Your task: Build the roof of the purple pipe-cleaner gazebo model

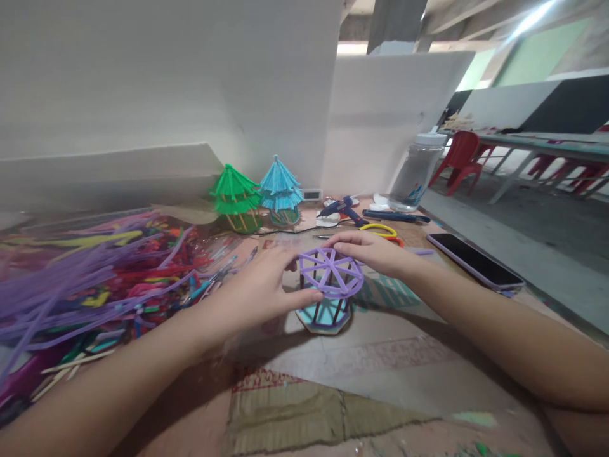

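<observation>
A small frame [330, 273] has a purple spoked ring on top, dark posts, and a light blue many-sided base [324, 312]. It stands upright on the cardboard-covered table. My left hand [266, 285] holds its left side, thumb on the ring's front edge and fingers behind. My right hand [361, 249] rests at the back right of the ring, its fingers bent over the rim; a purple strip [423, 252] sticks out beyond that wrist. Behind stand a green two-tier model [236, 198] and a blue one [280, 190].
Colourful pipe cleaners [95, 273] are heaped at the left. Further back lie a glue gun [343, 209], yellow-handled scissors [378, 230] and a blue cutter [396, 216]. A phone [476, 260] and a clear bottle [416, 171] are at the right.
</observation>
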`<state>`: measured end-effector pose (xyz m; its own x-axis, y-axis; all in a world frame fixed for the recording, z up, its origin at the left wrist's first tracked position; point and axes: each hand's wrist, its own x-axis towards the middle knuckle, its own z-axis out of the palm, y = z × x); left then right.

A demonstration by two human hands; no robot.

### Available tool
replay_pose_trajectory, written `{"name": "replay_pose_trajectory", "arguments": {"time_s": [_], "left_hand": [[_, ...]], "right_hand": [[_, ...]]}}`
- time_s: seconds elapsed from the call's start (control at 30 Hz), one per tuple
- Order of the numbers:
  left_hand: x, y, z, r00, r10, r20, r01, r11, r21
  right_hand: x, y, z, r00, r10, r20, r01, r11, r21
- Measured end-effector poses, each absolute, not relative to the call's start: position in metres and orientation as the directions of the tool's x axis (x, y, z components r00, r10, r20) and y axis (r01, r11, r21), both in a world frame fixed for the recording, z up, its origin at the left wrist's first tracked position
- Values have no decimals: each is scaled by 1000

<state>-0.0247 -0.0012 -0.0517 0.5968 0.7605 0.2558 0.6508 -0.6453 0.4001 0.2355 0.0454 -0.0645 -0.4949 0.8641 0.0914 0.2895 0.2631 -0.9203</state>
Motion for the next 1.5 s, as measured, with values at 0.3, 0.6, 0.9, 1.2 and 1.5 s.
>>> {"name": "replay_pose_trajectory", "arguments": {"time_s": [0.3,0.6,0.9,1.2,1.5], "left_hand": [[-28,-9,-48,511,808,293,799,-572,184],[-26,-17,-33,605,796,6,745,-570,346],[-20,-19,-40,683,713,162,645,-692,326],[-24,-5,-66,738,309,600,508,-839,-193],[-31,3,-59,855,254,452,424,-844,-328]], "right_hand": [[228,37,-62,-479,875,74,298,241,-924],[224,38,-68,-390,919,61,234,163,-959],[221,35,-64,-397,917,36,223,134,-966],[221,35,-65,-413,910,41,238,151,-959],[230,43,-62,-410,896,171,289,305,-907]]}}
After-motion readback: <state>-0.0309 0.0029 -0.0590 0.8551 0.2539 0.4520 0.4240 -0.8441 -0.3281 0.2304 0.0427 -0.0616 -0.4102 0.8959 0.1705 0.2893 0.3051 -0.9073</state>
